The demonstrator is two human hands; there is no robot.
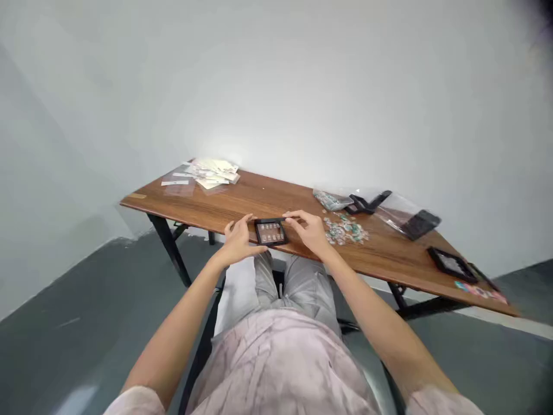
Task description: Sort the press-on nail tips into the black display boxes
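Note:
A small black-framed case (271,232) with a clear window lies at the table's front edge. Two rows of small pale pieces show through it, too small to name. My left hand (239,241) grips its left side, thumb along the near edge and fingers at the far corner. At the far right corner, the fingertips of my right hand (309,231) are closed on the frame. Just right of that hand, a loose spread of small clear and teal pieces (345,229) covers the wood.
Clear sleeves and cream cards (211,173) are heaped at the back left of the brown table (268,196). Toward the back right are a bag of teal pieces (332,200) and a bagged black case (420,223). Another black case (451,264) lies near colourful pieces (481,292).

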